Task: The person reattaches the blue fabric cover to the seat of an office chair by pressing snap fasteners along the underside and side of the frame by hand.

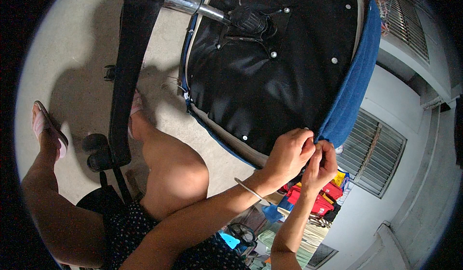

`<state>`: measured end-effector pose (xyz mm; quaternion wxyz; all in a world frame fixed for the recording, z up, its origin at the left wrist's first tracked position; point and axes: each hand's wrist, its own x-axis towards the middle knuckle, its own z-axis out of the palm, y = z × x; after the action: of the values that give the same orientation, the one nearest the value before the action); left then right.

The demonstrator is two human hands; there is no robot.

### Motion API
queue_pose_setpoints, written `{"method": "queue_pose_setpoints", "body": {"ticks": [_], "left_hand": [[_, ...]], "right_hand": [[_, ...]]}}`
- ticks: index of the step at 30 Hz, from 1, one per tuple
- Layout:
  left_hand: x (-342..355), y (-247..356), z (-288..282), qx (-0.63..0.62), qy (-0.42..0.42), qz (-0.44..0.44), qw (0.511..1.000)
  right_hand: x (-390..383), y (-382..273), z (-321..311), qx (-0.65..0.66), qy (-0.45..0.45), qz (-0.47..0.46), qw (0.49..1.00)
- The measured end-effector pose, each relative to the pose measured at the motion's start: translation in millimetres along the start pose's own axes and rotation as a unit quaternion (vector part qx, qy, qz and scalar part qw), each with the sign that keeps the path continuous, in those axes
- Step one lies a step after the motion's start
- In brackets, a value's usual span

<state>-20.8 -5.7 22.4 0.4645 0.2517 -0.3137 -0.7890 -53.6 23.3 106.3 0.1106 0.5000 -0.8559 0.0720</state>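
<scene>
An upturned swivel chair seat shows its black underside (270, 86), with metal bolts and a bracket at the chrome post (197, 5). Blue fabric (348, 101) wraps the seat's rim. At the fabric's lower corner, my left hand (290, 153), with a bangle at the wrist, is pinched on the edge. Close against it, my right hand (322, 166) also pinches the fabric edge, fingers curled. The two sets of fingertips nearly touch. Anything small between them, such as a thread, is too fine to make out.
The chair's black base leg (126, 77) with casters (99, 160) stands to the left, above the pale floor (62, 72). My bent knee (181, 173) is below the seat. Red bundles (313, 200) and a fan (241, 231) lie beyond my arms. A louvred window (374, 152) is at right.
</scene>
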Motion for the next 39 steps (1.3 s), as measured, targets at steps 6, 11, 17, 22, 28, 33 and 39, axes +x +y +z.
{"method": "queue_pose_setpoints", "body": {"ticks": [6, 11, 17, 22, 28, 33, 39], "left_hand": [[-3.1, 3.2, 0.5, -0.045, 0.031, -0.017, 0.998], [-1.8, 2.5, -1.7, -0.02, 0.017, 0.011, 1.0], [-3.1, -0.6, -1.3, -0.034, 0.017, -0.011, 0.999], [-18.8, 2.2, 1.5, -0.156, 0.008, -0.118, 0.981], [-22.5, 6.2, 4.5, -0.292, 0.04, -0.199, 0.935], [-13.6, 4.8, 8.0, -0.228, -0.019, -0.198, 0.953], [-5.4, -3.1, 11.0, -0.253, -0.069, -0.23, 0.937]], "right_hand": [[-0.1, -3.3, -2.0, 0.035, -0.009, 0.032, 0.999], [-1.9, 2.0, -1.8, 0.029, 0.004, 0.004, 1.0], [-2.2, -2.3, -4.6, -0.003, -0.02, 0.032, 0.999], [-5.9, -5.8, -5.5, 0.01, -0.022, 0.061, 0.998], [-8.4, -9.0, -6.8, -0.015, -0.037, -0.005, 0.999], [-3.0, -9.4, -19.4, 0.034, -0.107, 0.012, 0.994], [3.6, -3.2, -33.2, 0.146, -0.141, 0.096, 0.974]]}}
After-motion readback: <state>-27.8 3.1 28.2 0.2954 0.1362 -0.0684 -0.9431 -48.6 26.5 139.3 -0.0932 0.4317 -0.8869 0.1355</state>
